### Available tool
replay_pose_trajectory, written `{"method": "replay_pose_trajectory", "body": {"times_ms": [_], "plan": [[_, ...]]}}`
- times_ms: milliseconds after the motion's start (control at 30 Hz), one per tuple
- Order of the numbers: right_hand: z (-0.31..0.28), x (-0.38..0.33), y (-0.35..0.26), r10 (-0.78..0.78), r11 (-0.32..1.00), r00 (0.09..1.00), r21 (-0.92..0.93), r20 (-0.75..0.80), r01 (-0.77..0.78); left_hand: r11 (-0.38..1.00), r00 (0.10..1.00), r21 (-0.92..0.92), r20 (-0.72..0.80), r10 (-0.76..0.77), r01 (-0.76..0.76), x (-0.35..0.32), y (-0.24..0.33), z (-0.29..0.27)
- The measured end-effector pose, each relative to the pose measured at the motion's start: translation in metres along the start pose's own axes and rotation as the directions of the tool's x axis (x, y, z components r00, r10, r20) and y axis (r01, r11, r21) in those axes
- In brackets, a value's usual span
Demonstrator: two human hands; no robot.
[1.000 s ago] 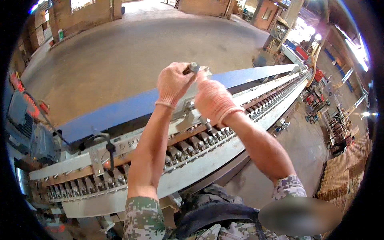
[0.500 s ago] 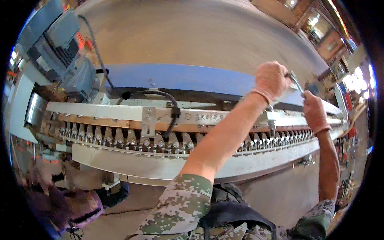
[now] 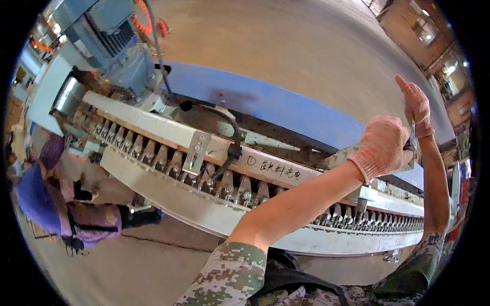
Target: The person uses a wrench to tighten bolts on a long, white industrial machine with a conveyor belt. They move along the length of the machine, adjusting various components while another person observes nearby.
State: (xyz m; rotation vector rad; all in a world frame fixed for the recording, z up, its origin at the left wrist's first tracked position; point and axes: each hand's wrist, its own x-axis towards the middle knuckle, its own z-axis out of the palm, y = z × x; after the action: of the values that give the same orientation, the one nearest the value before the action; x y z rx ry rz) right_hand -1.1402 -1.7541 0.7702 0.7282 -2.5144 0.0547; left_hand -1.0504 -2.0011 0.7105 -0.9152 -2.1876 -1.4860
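Observation:
My left hand (image 3: 383,147), in a pinkish knit work glove, is closed in a fist above the far right part of a long machine rail. Against its right side is a metal wrench (image 3: 412,133), with the lower end partly hidden by the fist. My right hand (image 3: 416,104), gloved the same way, has its fingers stretched up and its palm beside the wrench's upper end. Below runs the light metal beam (image 3: 286,171) with handwritten marks, and under it a row of spring-loaded metal clamps (image 3: 245,194).
A grey motor (image 3: 115,38) stands at the machine's left end, near a shiny roller (image 3: 67,97). A blue panel (image 3: 265,102) lines the far side. A black cable (image 3: 227,120) loops to the beam. Another person in purple (image 3: 94,222) is at the lower left.
The view has swung, so the machine slants down to the right. My right hand has gone from gripping the wrench to stretched fingers; my left fist remains by the wrench.

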Motion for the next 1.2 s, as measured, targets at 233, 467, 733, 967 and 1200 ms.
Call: {"method": "replay_pose_trajectory", "body": {"times_ms": [233,467,733,967,1200], "plan": [[0.016,-0.066,0.119,0.35,0.889,0.927,-0.264,-0.135,-0.374,0.999,0.991,-0.032,0.133,-0.013,0.018,0.011,0.017,-0.018],[-0.027,-0.137,-0.044,0.844,0.294,0.516,0.676,0.149,-0.676,0.976,0.94,0.205,-0.311,0.141,-0.079,-0.051,0.016,-0.036],[-0.063,-0.339,-0.208,0.72,0.567,0.694,0.598,-0.026,-0.566,0.653,0.464,-0.483,-0.462,-0.756,0.583,-0.376,0.058,-0.163],[-0.013,-0.447,-0.425,0.505,0.006,0.449,0.517,0.737,-0.856,0.153,-0.258,-0.966,-0.205,-0.944,0.206,-0.736,-0.025,-0.177],[-0.016,-0.511,-0.538,0.172,0.29,0.022,-0.029,0.985,-0.957,-0.182,-0.174,-0.645,0.077,-0.982,0.742,-0.842,-0.131,-0.061]]}}
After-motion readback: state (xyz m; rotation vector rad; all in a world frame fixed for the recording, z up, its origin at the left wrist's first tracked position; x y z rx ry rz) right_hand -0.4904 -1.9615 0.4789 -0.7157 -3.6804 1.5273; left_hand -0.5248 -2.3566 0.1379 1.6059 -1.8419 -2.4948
